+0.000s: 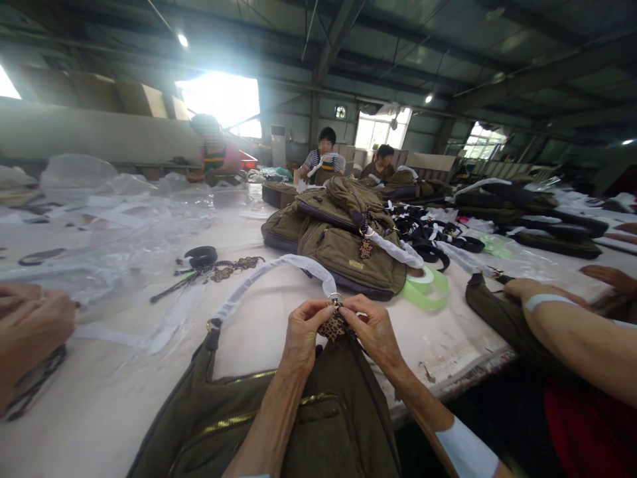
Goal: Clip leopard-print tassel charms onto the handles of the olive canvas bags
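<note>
An olive green bag [249, 425] with gold zippers lies in front of me on the white table, its strap [269, 269] wrapped in white material. At the bag's right strap ring [334, 297], my left hand [306, 328] pinches the small metal fitting from the left. My right hand [371, 325] pinches the same spot from the right, fingertips nearly touching the left ones. A leopard-print charm [332, 326] hangs just below the fingertips, partly hidden by them.
Beyond my hands, olive bags [348, 252] are piled beside a green tape roll [425, 289]. Charms and cords [219, 269] lie left of centre. Co-workers' hands [34, 325] and arms [572, 325] flank me; people sit across the table.
</note>
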